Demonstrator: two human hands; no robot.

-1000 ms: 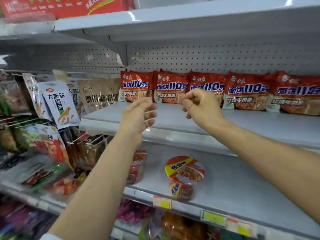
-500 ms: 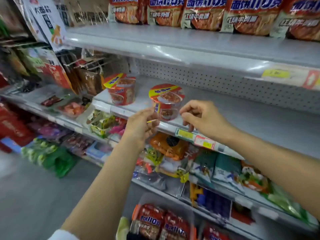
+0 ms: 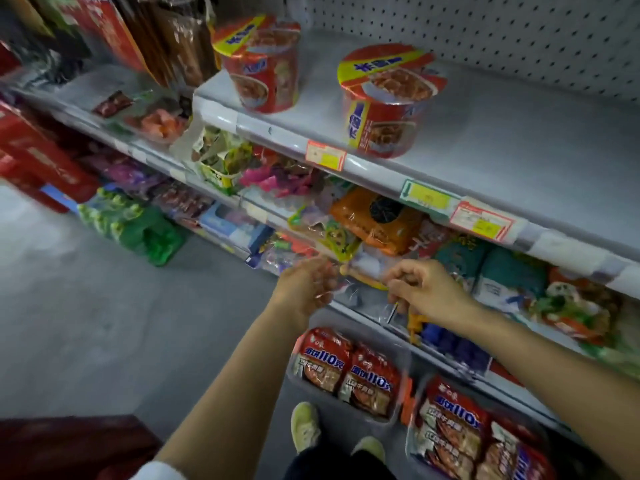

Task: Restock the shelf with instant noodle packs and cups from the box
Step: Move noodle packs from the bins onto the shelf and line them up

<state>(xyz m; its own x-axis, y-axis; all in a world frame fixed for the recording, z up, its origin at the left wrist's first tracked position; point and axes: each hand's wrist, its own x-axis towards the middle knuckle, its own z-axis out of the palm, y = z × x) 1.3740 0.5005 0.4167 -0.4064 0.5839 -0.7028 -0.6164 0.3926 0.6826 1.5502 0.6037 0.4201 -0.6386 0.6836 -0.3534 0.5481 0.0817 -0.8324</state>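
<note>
Two red instant noodle cups stand on the grey shelf (image 3: 519, 133): the left cup (image 3: 259, 64) near the shelf's left end, the right cup (image 3: 384, 98) at its front edge. On the floor below, a clear box (image 3: 398, 403) holds red noodle packs (image 3: 346, 372), and a second box beside it holds more red packs (image 3: 460, 434). My left hand (image 3: 304, 289) and my right hand (image 3: 422, 289) hover side by side above the boxes, level with the lower shelf. Their fingers are loosely curled and hold nothing. The left hand is blurred.
Price tags (image 3: 481, 220) line the shelf's front rail. Mixed snack bags (image 3: 377, 220) crowd the shelf underneath. A green shrink-wrapped pack (image 3: 131, 226) and red cartons (image 3: 38, 161) sit on the grey floor at left. My shoes (image 3: 304, 427) stand next to the boxes.
My view has tilted down from the top shelf of noodle packs to the floor boxes. Both hands have dropped from the top shelf to lower-shelf height, still holding nothing.
</note>
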